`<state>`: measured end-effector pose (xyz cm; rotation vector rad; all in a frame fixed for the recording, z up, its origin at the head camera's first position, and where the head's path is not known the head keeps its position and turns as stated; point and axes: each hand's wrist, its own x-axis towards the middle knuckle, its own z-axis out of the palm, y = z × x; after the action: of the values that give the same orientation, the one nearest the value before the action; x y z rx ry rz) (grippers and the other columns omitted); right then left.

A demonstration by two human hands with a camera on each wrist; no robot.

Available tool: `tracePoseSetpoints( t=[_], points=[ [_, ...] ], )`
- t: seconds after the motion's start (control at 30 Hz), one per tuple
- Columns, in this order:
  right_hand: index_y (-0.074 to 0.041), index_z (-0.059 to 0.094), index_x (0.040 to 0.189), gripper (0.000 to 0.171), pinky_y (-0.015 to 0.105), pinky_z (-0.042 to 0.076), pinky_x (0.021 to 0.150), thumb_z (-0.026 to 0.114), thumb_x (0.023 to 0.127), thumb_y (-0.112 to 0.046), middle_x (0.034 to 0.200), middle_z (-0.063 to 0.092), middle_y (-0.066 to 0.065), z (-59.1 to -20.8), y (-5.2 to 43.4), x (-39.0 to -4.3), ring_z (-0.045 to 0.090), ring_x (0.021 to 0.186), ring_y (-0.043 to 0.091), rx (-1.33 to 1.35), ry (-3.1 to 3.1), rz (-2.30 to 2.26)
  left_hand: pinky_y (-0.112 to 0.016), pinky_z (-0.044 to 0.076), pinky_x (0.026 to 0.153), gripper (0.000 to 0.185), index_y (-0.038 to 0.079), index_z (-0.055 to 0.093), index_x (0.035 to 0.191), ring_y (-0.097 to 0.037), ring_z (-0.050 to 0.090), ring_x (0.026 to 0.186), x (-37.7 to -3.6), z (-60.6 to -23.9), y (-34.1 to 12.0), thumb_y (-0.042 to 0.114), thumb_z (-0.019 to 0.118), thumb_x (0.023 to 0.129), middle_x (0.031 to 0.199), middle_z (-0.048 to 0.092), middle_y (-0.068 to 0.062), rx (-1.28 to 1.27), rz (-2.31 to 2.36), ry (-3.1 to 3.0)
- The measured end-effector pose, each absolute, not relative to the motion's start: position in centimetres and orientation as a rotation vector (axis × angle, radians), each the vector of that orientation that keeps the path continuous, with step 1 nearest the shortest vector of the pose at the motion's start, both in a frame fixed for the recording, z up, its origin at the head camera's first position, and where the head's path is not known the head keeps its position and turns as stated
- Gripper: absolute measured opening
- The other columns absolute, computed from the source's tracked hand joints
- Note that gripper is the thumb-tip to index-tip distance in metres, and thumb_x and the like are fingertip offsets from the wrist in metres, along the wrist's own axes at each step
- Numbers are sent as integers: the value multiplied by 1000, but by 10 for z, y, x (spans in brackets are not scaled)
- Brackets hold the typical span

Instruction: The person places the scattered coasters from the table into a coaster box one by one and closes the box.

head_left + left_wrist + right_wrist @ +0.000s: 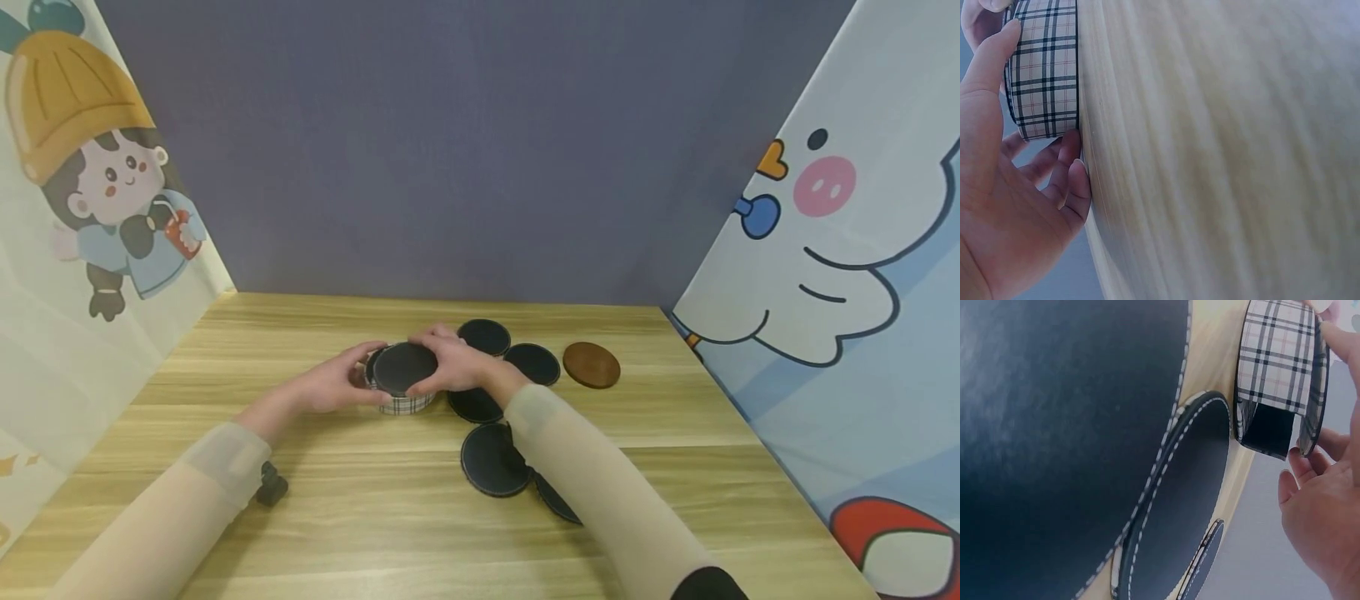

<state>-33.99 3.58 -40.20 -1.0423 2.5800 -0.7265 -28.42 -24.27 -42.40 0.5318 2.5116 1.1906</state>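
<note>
**Both hands close round the plaid holder, a black coaster on top**

While the plaid coaster holder (pixel 403 403) stands on the wooden table (pixel 300 508) between the two hands, a black coaster (pixel 404 367) lies flat across its top. The left hand (pixel 335 385) curls against the holder's left wall; in the left wrist view its thumb (pixel 988 59) lies along the plaid band and the fingertips press at the base. The right hand (pixel 453 367) cups the holder from the right, fingers bent over the coaster's rim, though whether they pinch the coaster or only the holder I cannot tell.

Right of the holder, and nearer the person, loose black coasters (pixel 495 459) lie scattered with white stitching at their edges; farther right of the holder sits a brown coaster (pixel 592 364). A small black object (pixel 271 485) rests left of and nearer than the holder.

Judging by looks, the holder is light and thin-walled, with a cut-out slot (pixel 1266 430) in its side, so it would likely flex or slide if squeezed hard. Its walls, opposite each other, seem the best place to steady it. Each coaster seems a thin, fairly stiff, smooth disc, best pinched at the rim.
</note>
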Motion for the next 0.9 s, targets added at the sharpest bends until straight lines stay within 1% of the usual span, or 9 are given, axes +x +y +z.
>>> tracePoseSetpoints(
  t=[0.1,0.23,0.33,0.63,0.73,0.9],
  points=[
    [-15,40,170,101,62,34,127,88,88,-49,169,37,13,-403,34,-339,38,153,34,-1053,2584,-715,-49,60,104,107,13,19,176,-36,69,132,-283,-424,-242,42,86,97,159,50,-28,538,1196,2508],
    [-14,41,170,101,67,24,132,88,88,-50,170,38,13,-403,33,-339,35,157,36,-1055,2588,-708,-51,60,106,107,12,18,176,-37,68,133,-283,-424,-243,42,86,98,159,50,-28,540,1201,2502],
    [-14,41,170,102,69,18,134,88,88,-50,172,37,12,-403,32,-339,31,160,36,-1049,2586,-703,-51,60,106,108,12,18,176,-38,67,134,-282,-423,-242,42,85,98,160,49,-28,536,1196,2503],
    [-22,40,171,99,68,17,135,87,89,-52,177,35,8,-405,33,-343,29,162,34,-1044,2571,-681,-50,60,106,108,13,17,176,-36,68,132,-284,-424,-242,43,85,98,158,51,-27,535,1198,2502],
    [-22,39,172,99,70,13,135,86,90,-53,179,32,7,-405,33,-344,25,164,35,-1035,2560,-676,-50,60,106,108,13,17,176,-37,68,133,-284,-424,-241,43,85,98,158,51,-27,538,1204,2496],
    [-25,37,173,99,70,12,136,85,92,-54,181,29,5,-404,33,-345,22,166,35,-1022,2557,-651,-50,60,106,108,12,16,176,-38,67,134,-285,-424,-241,41,85,98,158,51,-29,537,1205,2492]
  ],
)
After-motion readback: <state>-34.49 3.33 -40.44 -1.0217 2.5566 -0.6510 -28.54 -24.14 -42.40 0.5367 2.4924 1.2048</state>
